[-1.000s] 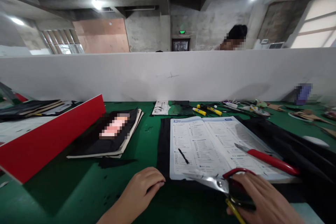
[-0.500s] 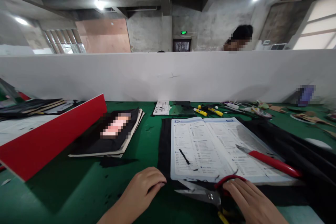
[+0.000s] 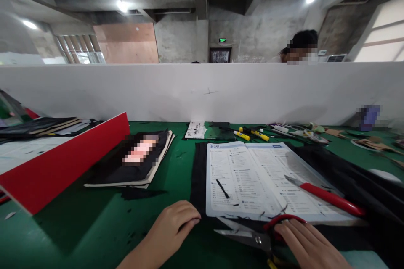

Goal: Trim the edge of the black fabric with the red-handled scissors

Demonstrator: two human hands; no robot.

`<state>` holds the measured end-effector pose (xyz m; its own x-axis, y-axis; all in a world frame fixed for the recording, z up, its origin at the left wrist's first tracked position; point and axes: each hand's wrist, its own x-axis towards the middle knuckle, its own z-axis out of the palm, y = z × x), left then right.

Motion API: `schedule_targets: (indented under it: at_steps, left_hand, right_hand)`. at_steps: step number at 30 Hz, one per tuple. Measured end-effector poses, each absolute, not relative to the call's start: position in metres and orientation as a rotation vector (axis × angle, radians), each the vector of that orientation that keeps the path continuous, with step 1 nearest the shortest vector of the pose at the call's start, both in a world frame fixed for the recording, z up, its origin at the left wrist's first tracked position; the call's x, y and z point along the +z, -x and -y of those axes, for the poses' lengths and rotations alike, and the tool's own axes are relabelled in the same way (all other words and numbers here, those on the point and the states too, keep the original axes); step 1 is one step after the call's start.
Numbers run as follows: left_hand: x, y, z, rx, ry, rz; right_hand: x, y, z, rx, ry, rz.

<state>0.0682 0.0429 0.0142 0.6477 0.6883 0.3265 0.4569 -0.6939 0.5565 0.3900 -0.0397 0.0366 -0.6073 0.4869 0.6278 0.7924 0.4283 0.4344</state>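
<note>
Evidently we had brought the scissors down off the printed sheet: a second earlier their blades were lifted over the sheet's near edge, and now they lay low against the black fabric just in front of that edge, tips pointing left. Our right hand had slid down with them; its fingers lay flat and close together over the red handle loop rather than threaded through it, as far as we could tell, since the frame cut off the lower part of the hand. By our judgement the cutting stroke had paused and the tool was resting, not biting.

Our left hand had not shifted. It sat loosely curled, holding nothing, knuckles down on the green mat at the fabric's near left corner, left of the sheet.

On the sheet's right half lay a red-handled knife, blade toward the sheet's middle. Beyond the sheet's far edge were yellow markers; to its left a black-covered book, and further left a red board standing tilted. Behind the white partition beyond the sheet another person's head showed.
</note>
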Motion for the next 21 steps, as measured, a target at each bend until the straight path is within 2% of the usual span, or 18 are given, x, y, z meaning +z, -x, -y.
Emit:
schedule_targets:
  at_steps: [21]
  left_hand:
    - [0.015,-0.068,-0.045,0.730,-2.453,-0.902]
  right_hand:
    - [-0.012,-0.390,0.036,-0.484,1.214,2.269]
